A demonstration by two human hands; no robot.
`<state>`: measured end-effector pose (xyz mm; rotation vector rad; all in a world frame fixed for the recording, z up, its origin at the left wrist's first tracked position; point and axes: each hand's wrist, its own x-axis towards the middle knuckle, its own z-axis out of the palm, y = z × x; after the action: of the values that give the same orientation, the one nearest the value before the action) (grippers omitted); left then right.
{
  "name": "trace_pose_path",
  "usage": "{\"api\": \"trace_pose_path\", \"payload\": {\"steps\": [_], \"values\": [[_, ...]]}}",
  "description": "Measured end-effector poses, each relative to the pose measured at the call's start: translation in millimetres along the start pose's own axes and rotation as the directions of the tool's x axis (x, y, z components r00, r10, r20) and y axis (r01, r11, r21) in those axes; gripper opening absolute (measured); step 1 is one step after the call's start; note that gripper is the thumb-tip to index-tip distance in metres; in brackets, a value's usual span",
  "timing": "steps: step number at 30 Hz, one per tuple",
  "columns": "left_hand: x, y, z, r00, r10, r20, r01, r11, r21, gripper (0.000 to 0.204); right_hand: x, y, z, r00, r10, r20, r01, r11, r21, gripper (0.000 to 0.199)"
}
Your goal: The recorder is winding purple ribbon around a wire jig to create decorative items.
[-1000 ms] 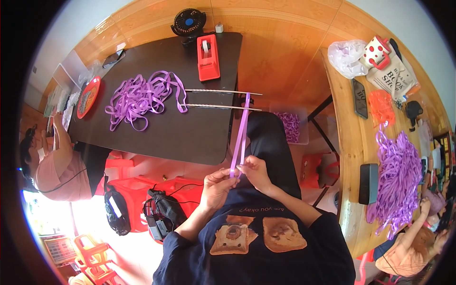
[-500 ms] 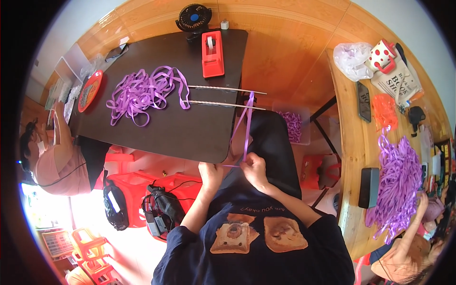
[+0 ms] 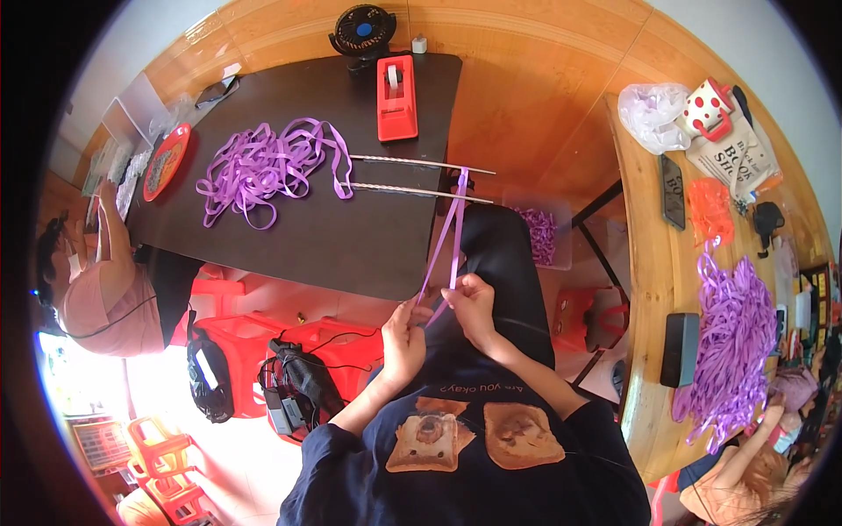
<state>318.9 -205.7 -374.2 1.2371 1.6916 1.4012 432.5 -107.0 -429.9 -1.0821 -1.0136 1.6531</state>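
Our left hand (image 3: 404, 340) and right hand (image 3: 474, 307), close together, pinch a narrow purple ribbon (image 3: 457, 235) stretching from thin, twisted silver metal rods (image 3: 412, 189) jutting past a dark flat surface (image 3: 351, 250).

Ribbon (image 3: 458, 237) purple; tabletop (image 3: 324, 250) dark; tape dispenser (image 3: 398, 121) red; mug (image 3: 704, 107) white, red-dotted; fan (image 3: 364, 31) black, blue-centred.

Shirt (image 3: 474, 491): navy, loose, sleeves (image 3: 605, 430) short | print: two brown toast slices (image 3: 524, 436) side by side, left one ragged, with dark dots | lettering (image 3: 482, 388): one small reddish line above | trousers (image 3: 519, 289): black | left hand (image 3: 404, 342), right hand (image 3: 474, 309): bare
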Motion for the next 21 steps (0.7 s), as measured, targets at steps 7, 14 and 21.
{"api": "trace_pose_path", "payload": {"steps": [7, 14, 21], "values": [[2.8, 5.9, -19.5, 0.858, -0.171, 0.484, 0.477, 0.612, -0.631, 0.029, -6.6, 8.9, -8.3, 0.989, -0.096, 0.115, 0.136, 0.897, -0.42, 0.011], [10.1, -6.9, -5.5, 0.954, -0.27, 0.133, 0.3, 0.878, -0.373, 0.01, -21.0, 7.7, -11.5, 0.963, 0.046, 0.265, 0.04, 0.949, -0.312, 0.013], [28.6, -40.5, 7.2, 0.986, -0.16, 0.04, 0.163, 0.981, -0.104, 0.01, -33.0, -7.8, -11.6, 0.912, 0.187, 0.366, 0.053, 0.83, -0.555, 0.02]]}}
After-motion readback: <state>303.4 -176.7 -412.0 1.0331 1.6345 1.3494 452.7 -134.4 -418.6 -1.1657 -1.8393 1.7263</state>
